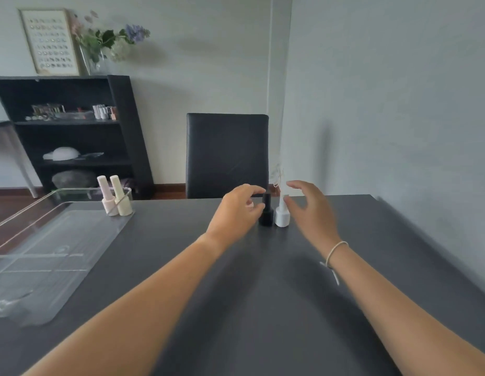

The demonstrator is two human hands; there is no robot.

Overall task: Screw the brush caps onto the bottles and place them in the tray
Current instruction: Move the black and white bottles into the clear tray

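A black bottle (266,213) and a white bottle (282,214) stand side by side, capped, near the table's far edge. My left hand (237,210) hovers just left of the black bottle, fingers curled apart around it, holding nothing. My right hand (310,206) is spread open just right of the white bottle, blurred. A clear plastic tray (46,256) lies at the left of the table. In its far right corner stand a pink bottle (107,196) and a cream bottle (121,196), both capped.
The dark grey table (263,294) runs up to a grey wall on the right. A black chair (227,154) stands behind the far edge. A black shelf (73,131) with small items is at the back left.
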